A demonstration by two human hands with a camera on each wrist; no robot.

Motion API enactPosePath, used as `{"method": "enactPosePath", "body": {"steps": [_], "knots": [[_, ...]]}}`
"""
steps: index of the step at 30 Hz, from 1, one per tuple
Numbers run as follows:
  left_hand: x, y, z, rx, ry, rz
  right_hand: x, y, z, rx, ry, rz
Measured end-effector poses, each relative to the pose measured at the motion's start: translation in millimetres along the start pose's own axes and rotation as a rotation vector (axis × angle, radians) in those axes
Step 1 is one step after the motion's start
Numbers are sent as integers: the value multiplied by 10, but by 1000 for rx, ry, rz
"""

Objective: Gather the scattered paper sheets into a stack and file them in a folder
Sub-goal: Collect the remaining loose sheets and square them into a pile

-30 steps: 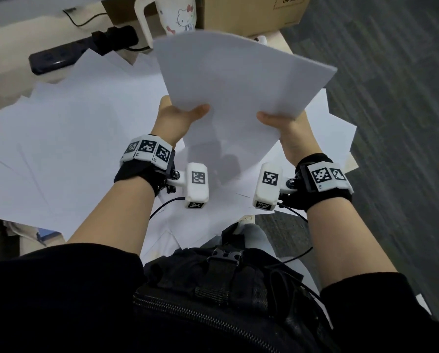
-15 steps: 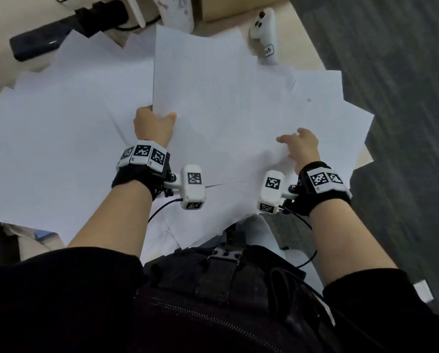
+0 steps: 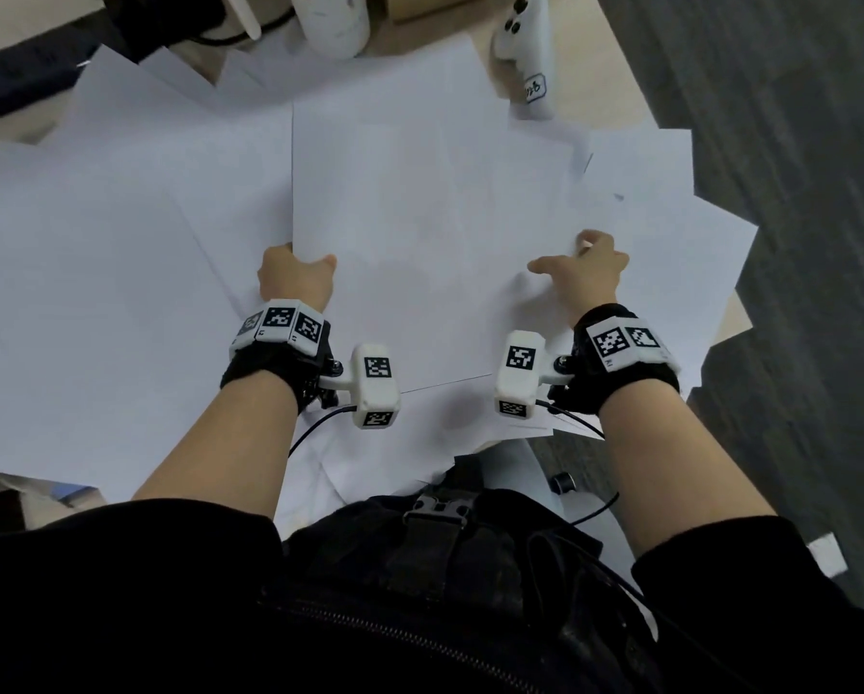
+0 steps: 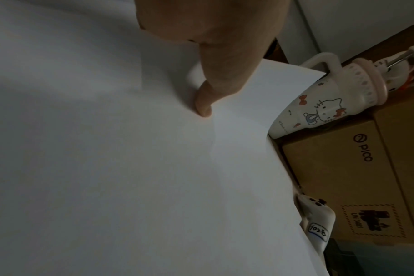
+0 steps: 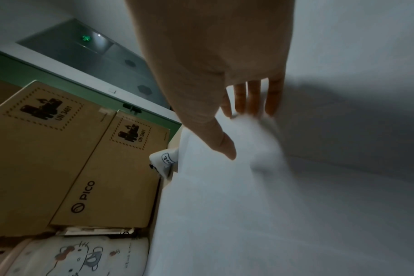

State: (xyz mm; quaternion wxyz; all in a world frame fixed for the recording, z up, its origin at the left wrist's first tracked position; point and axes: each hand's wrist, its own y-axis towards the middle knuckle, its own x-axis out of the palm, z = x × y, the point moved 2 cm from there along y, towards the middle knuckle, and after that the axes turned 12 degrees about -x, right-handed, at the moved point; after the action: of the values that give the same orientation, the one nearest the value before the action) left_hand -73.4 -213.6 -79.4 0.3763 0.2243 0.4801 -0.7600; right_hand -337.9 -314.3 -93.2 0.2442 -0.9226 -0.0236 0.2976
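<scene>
White paper sheets (image 3: 94, 293) lie fanned over the whole table. A gathered stack of sheets (image 3: 420, 232) rests flat on top of them in the middle. My left hand (image 3: 294, 273) grips the stack's left edge, thumb (image 4: 203, 104) pressed on top and fingers hidden underneath. My right hand (image 3: 580, 268) lies at the stack's right side with straight fingers (image 5: 250, 97) touching a loose sheet (image 5: 248, 186) whose edge is blurred. No folder is in view.
A cartoon-cat mug (image 3: 330, 22) and a white controller (image 3: 525, 42) stand at the table's far edge. Behind them are cardboard boxes (image 4: 343, 177). A black power strip (image 3: 24, 72) lies far left. Dark floor (image 3: 795, 142) runs along the table's right side.
The stack, held up in both hands a second ago, has come down flat on the table. My right hand let go of it and moved right onto the loose sheets.
</scene>
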Motion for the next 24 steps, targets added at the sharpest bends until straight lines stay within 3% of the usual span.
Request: {"method": "enactPosePath", "body": {"steps": [6,12,18,24], "knots": [[33,87,-10,-14,-17,-14,119,26,-92,-47,128,-34],[28,111,-29,-6,-53,-31,227,4,-188,-147,75,-146],[11,123,-76,-11,-129,-65,418,-22,-216,-107,72,-267],[-43,111,-111,-8,-164,-86,474,-67,-257,-103,23,-191]]}}
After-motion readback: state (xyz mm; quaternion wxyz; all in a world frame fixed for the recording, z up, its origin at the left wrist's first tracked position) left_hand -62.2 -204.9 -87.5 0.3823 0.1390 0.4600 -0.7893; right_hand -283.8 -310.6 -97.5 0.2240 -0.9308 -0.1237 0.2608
